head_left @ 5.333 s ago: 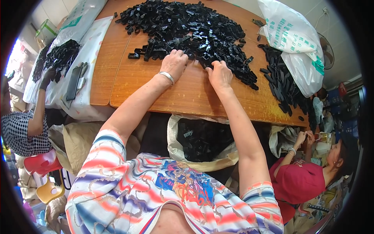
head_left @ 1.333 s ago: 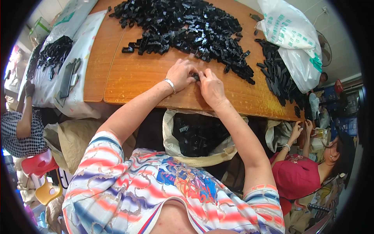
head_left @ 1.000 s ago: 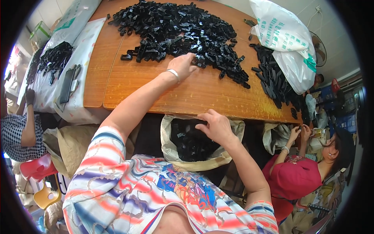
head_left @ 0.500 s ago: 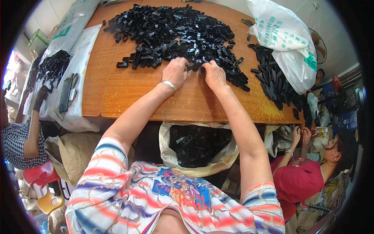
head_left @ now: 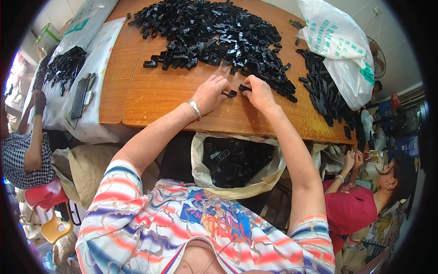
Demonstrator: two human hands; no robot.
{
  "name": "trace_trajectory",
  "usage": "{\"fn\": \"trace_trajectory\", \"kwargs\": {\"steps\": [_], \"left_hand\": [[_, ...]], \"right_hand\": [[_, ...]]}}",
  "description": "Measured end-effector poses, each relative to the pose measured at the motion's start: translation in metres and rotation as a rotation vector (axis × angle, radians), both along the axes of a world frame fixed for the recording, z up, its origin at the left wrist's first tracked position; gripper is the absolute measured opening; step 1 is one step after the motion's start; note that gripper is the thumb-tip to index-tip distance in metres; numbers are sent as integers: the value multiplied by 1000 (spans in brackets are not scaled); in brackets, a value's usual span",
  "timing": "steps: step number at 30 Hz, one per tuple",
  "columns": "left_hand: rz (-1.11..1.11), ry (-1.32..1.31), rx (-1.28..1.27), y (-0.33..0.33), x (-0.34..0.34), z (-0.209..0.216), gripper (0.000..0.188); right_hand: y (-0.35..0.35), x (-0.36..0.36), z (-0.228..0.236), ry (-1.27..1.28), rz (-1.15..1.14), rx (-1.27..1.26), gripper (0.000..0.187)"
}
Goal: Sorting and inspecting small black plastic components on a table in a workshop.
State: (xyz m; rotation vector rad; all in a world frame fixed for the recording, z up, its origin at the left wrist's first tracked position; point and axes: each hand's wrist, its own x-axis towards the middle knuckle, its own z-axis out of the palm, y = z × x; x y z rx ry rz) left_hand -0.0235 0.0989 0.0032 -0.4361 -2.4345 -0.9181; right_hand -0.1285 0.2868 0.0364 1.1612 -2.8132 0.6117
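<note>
A wide heap of small black plastic parts [head_left: 214, 32] covers the far middle of the wooden table [head_left: 169, 100]. Just in front of its near edge, my left hand [head_left: 212, 95] pinches one black plastic part [head_left: 230, 94] between thumb and fingers. Close on its right, my right hand [head_left: 258, 92] grips another black plastic part [head_left: 245, 87]. The two held parts point toward each other with a small gap between them. Below the table edge, an open white sack [head_left: 199, 171] holds many more such black parts.
Longer black pieces [head_left: 321, 93] are piled at the table's right, beside a white plastic bag [head_left: 337, 50]. At left, a co-worker's gloved hand [head_left: 40, 101] is near black strips [head_left: 66, 66] and a phone [head_left: 80, 98]. Another person in red [head_left: 349, 205] sits at right.
Both hands have drawn back from the heap's edge toward me, each now with a black part showing in its fingers. The view has shifted slightly.
</note>
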Motion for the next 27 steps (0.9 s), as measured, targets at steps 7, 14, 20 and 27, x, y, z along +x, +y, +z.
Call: {"fn": "trace_trajectory", "kwargs": {"steps": [7,14,20,27], "left_hand": [[186,-48,6,-6,3,-5,33],[173,-132,-16,-4,-1,-11,22],[183,-168,-29,-4,-3,-9,22],[199,-164,-37,-5,-2,-7,22]], "right_hand": [[-13,47,3,-94,70,-292,24],[-19,45,-6,23,84,-199,21],[-19,40,-1,-46,58,-212,17],[-17,59,-13,271,197,-85,31]]}}
